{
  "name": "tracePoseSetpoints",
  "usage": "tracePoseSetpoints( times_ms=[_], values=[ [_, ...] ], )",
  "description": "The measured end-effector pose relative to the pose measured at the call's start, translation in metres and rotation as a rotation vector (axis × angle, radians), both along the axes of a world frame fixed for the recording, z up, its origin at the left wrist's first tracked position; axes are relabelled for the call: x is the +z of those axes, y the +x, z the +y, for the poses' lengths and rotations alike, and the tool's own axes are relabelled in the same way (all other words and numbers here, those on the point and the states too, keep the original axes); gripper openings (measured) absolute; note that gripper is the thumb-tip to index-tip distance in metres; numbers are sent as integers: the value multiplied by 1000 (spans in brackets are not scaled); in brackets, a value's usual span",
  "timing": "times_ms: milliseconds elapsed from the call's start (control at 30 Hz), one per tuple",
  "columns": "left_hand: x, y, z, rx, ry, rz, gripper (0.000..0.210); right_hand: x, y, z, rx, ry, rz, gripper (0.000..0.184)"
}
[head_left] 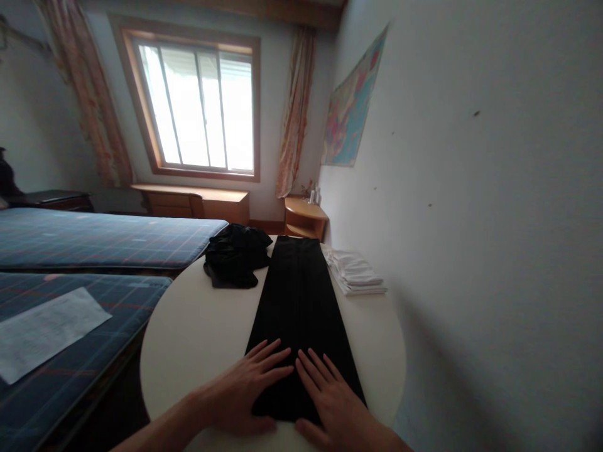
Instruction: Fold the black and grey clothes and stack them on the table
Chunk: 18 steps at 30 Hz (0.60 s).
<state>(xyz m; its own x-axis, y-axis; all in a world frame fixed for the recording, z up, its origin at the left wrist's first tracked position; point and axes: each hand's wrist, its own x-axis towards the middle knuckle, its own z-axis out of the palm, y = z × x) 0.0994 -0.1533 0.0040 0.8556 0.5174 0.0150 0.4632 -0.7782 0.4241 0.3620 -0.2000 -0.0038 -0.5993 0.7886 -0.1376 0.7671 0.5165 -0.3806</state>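
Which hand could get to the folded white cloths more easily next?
Probably the right hand: it rests on the right part of the long black cloth, and the folded white cloths lie on that cloth's right side. The left hand rests farther left.

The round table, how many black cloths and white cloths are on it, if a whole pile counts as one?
Black: 2 (long flat cloth, crumpled heap)
White: 1 (folded stack)
Total: 3
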Motion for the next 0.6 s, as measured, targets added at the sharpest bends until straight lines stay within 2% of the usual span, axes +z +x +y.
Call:
tracePoseSetpoints(
  times_ms=[133,267,367,500,600],
  values=[
    [-1,-5,-11,-4,42,-22,47,3,-2,-5,-22,21,-5,85],
    [-2,2,-20,16,203,-2,19,4,-3,-6,-36,32,13,89],
    [2,9,-21,66,245,4,16,2,-3,-5,-56,34,31,90],
    [11,13,-14,160,135,-41,14,0,-6,-5,-108,37,54,81],
    [12,14,-8,179,101,-62,16,-2,-8,-6,-169,46,68,77]
  ],
)
